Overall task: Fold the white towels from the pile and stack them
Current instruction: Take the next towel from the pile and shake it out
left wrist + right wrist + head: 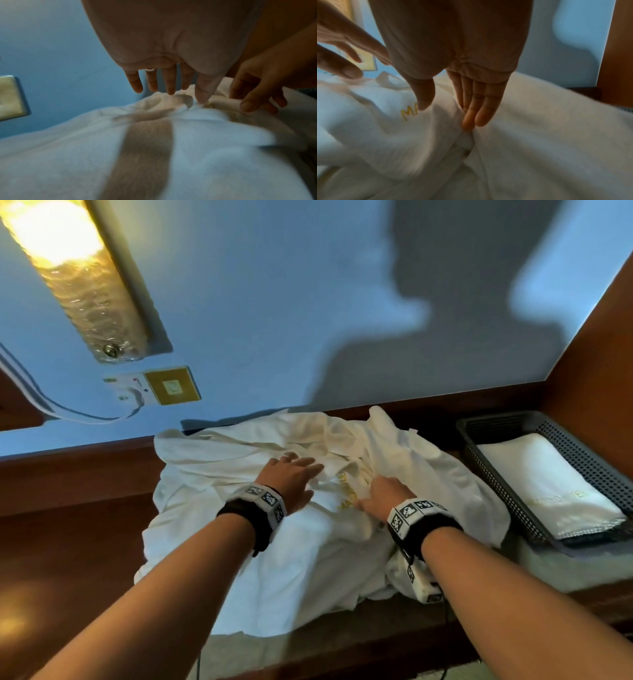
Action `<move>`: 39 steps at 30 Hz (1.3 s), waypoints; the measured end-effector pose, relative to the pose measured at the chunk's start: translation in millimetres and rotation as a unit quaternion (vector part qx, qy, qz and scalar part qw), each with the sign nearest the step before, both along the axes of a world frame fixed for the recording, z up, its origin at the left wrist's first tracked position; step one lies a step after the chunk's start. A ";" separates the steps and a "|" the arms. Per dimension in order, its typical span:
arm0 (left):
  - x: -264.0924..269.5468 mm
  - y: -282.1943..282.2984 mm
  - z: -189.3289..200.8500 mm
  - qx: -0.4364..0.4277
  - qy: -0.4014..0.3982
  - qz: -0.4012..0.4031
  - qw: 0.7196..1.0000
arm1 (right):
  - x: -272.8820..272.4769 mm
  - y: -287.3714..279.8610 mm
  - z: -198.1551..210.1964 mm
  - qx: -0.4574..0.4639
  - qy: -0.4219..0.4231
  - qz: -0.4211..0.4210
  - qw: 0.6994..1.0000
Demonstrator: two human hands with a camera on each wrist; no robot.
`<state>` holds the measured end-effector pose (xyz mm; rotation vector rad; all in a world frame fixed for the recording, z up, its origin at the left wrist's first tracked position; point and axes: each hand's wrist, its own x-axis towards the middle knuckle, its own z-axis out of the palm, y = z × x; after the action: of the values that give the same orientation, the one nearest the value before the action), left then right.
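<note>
A crumpled pile of white towels [274, 559] lies on the wooden counter, one towel showing gold lettering [409, 113]. My left hand [301, 465] is spread over the top of the pile, fingers straight, fingertips [170, 92] at the cloth. My right hand [376, 491] is just to its right. Its straight fingers [476, 116] push into a fold of the towel [539, 135] and the thumb touches beside the lettering. Neither hand holds cloth. One folded white towel [548, 487] lies in a dark mesh basket [496, 481] to the right.
The wooden counter [68, 508] runs left of the pile, against a blue wall. A lit wall lamp [68, 268] and a socket plate [171, 388] with a white cable sit at upper left. A wooden side panel [599, 354] closes off the right behind the basket.
</note>
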<state>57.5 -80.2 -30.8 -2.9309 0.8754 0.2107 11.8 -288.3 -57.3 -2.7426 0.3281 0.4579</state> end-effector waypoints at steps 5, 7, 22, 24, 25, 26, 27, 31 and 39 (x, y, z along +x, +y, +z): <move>12.2 -2.2 -5.4 0.056 -0.074 -0.021 0.995 | 17.1 2.4 3.3 -0.019 -0.006 0.011 1.000; 18.9 10.8 11.1 0.025 -0.099 0.004 0.995 | 29.1 -4.5 23.1 -0.017 -0.017 0.020 1.000; 15.4 288.8 220.7 -0.123 -0.322 0.226 0.911 | 97.6 114.1 220.8 -0.068 -0.332 0.070 0.938; 3.3 341.0 231.1 -0.148 -0.325 0.251 0.900 | 91.8 147.2 229.9 -0.022 -0.351 0.053 0.935; -3.1 368.7 234.7 -0.155 -0.327 0.257 0.896 | 88.4 166.8 233.5 0.000 -0.362 0.052 0.931; -10.7 396.7 237.9 -0.155 -0.329 0.264 0.893 | 84.3 189.4 236.6 0.021 -0.374 0.053 0.926; -18.0 425.1 240.1 -0.156 -0.335 0.272 0.888 | 78.6 213.4 240.7 0.044 -0.385 0.055 0.920; -47.0 516.3 244.9 -0.115 -0.349 0.336 0.867 | 47.8 317.5 257.1 0.149 -0.407 0.098 0.896; -81.9 460.5 206.1 -0.415 -0.031 0.078 0.906 | -24.2 476.3 285.8 -0.009 -0.425 0.267 0.865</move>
<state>-24.4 380.4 175.3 -3.7596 0.8776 -0.3423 -12.3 188.0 228.5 -2.6954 -0.6605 -0.6529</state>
